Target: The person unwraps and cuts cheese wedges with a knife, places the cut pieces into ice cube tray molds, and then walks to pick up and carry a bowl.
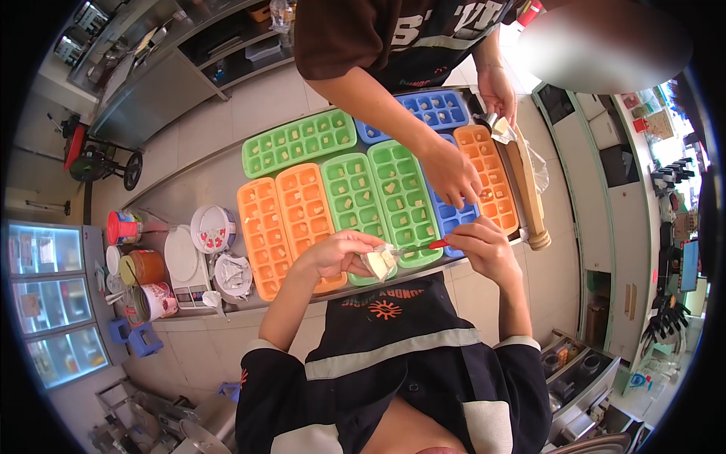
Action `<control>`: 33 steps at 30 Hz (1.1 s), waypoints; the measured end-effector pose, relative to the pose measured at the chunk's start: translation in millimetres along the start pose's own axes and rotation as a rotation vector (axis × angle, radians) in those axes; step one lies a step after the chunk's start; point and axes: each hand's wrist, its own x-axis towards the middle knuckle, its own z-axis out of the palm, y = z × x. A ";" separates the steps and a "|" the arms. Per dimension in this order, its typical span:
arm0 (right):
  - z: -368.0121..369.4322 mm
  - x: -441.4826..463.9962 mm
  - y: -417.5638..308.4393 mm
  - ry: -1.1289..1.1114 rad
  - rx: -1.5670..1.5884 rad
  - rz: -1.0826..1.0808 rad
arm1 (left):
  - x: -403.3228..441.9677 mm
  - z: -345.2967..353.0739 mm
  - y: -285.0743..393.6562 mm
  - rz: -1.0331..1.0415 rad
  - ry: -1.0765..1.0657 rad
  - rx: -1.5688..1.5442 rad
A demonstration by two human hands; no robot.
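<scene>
My left hand (342,254) is closed around a pale block of butter or cheese (380,262) in a peeled-back wrapper. Pinched in my right hand (488,248) is a small knife (439,244) with a red handle; its blade points left and meets the block. Both hands are over the near edge of several ice cube trays. Small pale cubes lie in the compartments of the green tray (355,189), the second green tray (401,200) and the orange tray (261,227). The blue tray (457,219) is partly hidden by hands.
Opposite me, a co-worker's hand (451,168) reaches over the trays; their other hand (497,92) is by another wrapped pale block (501,130). A wooden rolling pin (528,189) lies at the right. White tubs (214,227), a scale (189,293) and jars (144,267) stand left.
</scene>
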 end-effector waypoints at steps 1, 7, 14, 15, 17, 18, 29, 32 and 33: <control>4.0 -2.1 1.9 0.001 -0.001 0.001 | 0.9 -1.6 -0.3 0.017 -0.004 -0.002; 57.1 -26.2 11.3 0.370 -0.181 -0.018 | 14.8 -8.5 -6.5 0.290 0.099 -0.266; 93.5 -35.4 23.3 0.488 -0.286 0.050 | 48.6 -10.0 -15.1 0.402 0.231 -0.302; 93.8 -35.3 24.4 0.491 -0.322 0.037 | 49.5 -9.1 -14.6 0.401 0.229 -0.299; 94.1 -34.8 24.9 0.499 -0.344 0.032 | 50.0 -7.2 -14.3 0.400 0.254 -0.280; 94.6 -34.4 25.0 0.505 -0.364 0.024 | 50.2 -7.0 -14.4 0.400 0.254 -0.279; 106.9 -23.0 23.4 0.604 -0.255 0.097 | 53.9 -16.5 -18.8 0.447 0.289 -0.356; 115.1 -20.2 25.3 0.586 -0.185 0.225 | 64.4 -25.7 -16.7 0.478 0.294 -0.387; 119.1 -19.6 27.1 0.561 -0.173 0.278 | 68.3 -28.3 -14.7 0.478 0.291 -0.386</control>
